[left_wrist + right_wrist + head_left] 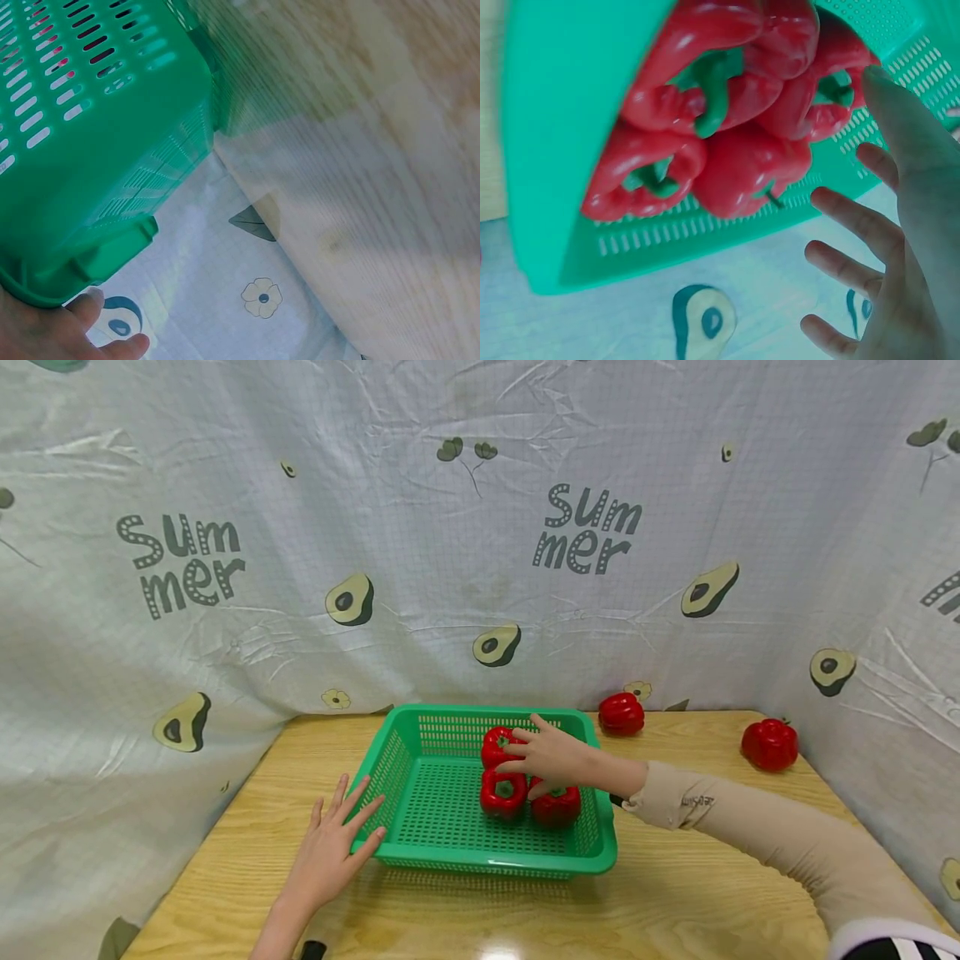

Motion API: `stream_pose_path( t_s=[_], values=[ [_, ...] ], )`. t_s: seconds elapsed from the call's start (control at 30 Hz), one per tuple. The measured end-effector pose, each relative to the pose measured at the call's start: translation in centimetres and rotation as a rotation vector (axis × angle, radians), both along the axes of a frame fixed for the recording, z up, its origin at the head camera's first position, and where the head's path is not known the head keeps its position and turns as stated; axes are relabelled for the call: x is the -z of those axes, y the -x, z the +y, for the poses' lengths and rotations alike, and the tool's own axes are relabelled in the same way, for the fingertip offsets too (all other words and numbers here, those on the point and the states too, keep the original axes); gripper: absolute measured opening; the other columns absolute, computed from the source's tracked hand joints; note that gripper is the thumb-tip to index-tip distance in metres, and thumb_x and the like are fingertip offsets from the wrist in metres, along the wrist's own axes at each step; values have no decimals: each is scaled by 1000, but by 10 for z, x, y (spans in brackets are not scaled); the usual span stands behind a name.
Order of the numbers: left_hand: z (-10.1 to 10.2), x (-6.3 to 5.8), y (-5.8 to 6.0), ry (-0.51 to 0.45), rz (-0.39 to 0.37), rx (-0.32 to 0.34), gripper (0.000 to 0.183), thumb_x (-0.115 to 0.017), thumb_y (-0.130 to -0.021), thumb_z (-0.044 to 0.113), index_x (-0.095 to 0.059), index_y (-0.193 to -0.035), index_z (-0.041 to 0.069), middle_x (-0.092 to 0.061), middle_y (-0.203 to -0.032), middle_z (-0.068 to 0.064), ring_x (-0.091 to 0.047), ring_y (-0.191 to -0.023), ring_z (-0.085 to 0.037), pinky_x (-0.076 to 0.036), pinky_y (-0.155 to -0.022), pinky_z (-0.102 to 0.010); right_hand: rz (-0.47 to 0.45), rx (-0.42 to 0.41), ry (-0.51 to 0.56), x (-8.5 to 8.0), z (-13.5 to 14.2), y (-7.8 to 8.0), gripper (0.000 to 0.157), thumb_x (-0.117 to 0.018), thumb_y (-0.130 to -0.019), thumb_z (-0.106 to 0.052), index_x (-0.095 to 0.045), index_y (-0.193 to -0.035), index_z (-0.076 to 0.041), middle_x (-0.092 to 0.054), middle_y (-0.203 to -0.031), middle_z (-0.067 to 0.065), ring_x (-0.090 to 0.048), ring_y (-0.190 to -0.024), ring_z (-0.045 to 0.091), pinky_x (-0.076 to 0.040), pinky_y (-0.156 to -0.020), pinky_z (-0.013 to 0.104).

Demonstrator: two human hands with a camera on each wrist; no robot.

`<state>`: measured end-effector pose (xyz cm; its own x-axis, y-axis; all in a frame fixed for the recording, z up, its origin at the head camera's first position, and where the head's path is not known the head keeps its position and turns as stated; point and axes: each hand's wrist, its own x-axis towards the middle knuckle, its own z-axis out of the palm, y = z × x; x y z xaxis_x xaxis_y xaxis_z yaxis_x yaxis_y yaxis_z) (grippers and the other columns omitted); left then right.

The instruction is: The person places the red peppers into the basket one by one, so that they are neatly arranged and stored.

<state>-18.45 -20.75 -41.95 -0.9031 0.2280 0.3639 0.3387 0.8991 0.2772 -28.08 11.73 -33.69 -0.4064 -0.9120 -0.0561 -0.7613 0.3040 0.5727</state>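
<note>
Several red bell peppers with green stems lie bunched in the right part of a green plastic basket [491,860]; a front one [501,806] and one by the right wall [557,814] show under the hand. My right hand [558,758] hovers over them, its fingers spread and nothing held. In the right wrist view the peppers [742,169] sit close together against the basket wall, beside the outstretched fingers [862,221]. At the basket's left rim, my left hand [324,853] has its fingers spread, with fingertips right at the edge. The left wrist view shows these fingers [88,307] beside the rim.
On the wooden table [240,827], one red bell pepper [621,715] lies behind the basket's right corner and another [770,745] near the right edge. A printed cloth [420,527] with avocados and lettering hangs behind the table and along its sides.
</note>
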Motion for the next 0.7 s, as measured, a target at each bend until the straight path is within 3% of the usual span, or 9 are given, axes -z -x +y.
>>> stream_pose_path(
  t_s=[0.23, 0.43, 0.7],
  values=[
    [0, 0, 0, 0, -12, 3, 46, -54, -86, 36, -51, -128, 15, -30, -145, -10, -2, -140, -22, -15, -99, -67, -14, 7, 104, -4, 31, 4, 48, -58, -78, -51, -56, -119, -27, -60, -113, -3, -47, -102, 20, -41, -86, 45],
    [0, -1, -1, 0, -18, 6, 47, -52, -87, 38, -51, -128, 14, -29, -145, -10, 1, -140, -19, -15, -100, -66, 1, -36, 226, 3, 64, 17, 36, -63, -78, -42, -63, -108, -22, -64, -99, -4, -47, -90, 18, -40, -76, 40],
    [0, -2, -1, -4, -20, 6, 48, -50, -88, 41, -51, -128, 14, -30, -145, -10, 3, -140, -17, -15, -100, -66, 24, -46, 380, 13, 104, 35, 31, -68, -76, -32, -65, -102, -16, -65, -95, -2, -49, -85, 18, -38, -70, 36]
  ],
)
